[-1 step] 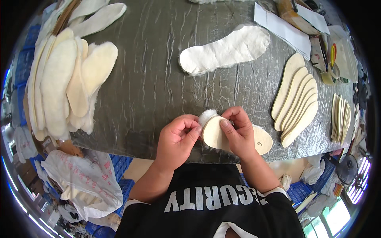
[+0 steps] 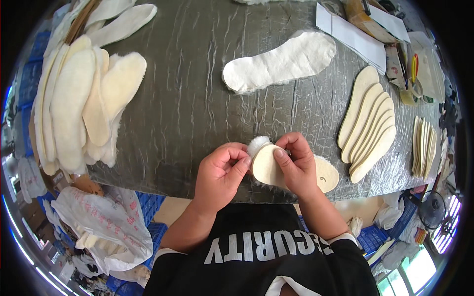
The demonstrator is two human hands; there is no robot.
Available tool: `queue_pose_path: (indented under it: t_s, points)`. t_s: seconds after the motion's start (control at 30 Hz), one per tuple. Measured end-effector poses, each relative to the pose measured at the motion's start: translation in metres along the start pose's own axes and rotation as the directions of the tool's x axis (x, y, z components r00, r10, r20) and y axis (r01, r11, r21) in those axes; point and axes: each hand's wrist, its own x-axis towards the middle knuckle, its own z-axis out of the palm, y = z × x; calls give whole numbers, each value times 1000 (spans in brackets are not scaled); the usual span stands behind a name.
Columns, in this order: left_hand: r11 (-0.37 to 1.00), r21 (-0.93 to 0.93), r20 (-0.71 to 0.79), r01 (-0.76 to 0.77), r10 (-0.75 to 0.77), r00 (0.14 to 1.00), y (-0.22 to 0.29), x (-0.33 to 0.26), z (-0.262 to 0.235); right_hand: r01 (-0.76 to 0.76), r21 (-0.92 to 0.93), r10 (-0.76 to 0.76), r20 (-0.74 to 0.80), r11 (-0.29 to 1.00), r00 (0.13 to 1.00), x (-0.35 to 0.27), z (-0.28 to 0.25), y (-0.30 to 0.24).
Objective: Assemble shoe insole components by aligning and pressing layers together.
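Note:
Close to the table's near edge, a cream felt insole (image 2: 269,170) lies against a white fleece piece (image 2: 258,144), whose fluffy pile sticks out past the insole's rounded end. My left hand (image 2: 222,170) pinches the two at that end, thumb and fingers closed on the edge. With thumb on top and fingers beneath, my right hand (image 2: 298,167) grips the insole around its middle and hides part of it. The insole's other end (image 2: 327,175), bearing a small dark mark, shows to the right of that hand. Farther off lies a white fleece insole (image 2: 281,61), backing side up.
Several cream insoles (image 2: 368,126) fan out at the right, beside a standing row of thin insoles (image 2: 424,148). Fleece insoles (image 2: 74,108) are piled at the left. White paper (image 2: 350,39) and tools occupy the far right corner. A plastic bag (image 2: 106,222) hangs below the left edge.

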Motion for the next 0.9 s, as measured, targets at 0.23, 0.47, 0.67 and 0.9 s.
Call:
queue_pose_path:
  t_s: [0.23,0.47,0.67,0.9]
  points:
    - [1000,-15,-46,1,-1,999,6,1,9,30,-13,-31,-52,999,998,0,3,2]
    - [997,54,-14,-62,63,998,6,2,10,17,80,-12,-60,997,998,0,5,-5]
    - [988,141,12,-69,68,998,7,3,10,-4,172,13,-50,985,999,0,5,-2]
    - [968,212,39,-135,130,991,9,3,13,22,-145,-49,-188,989,981,-4,8,11]
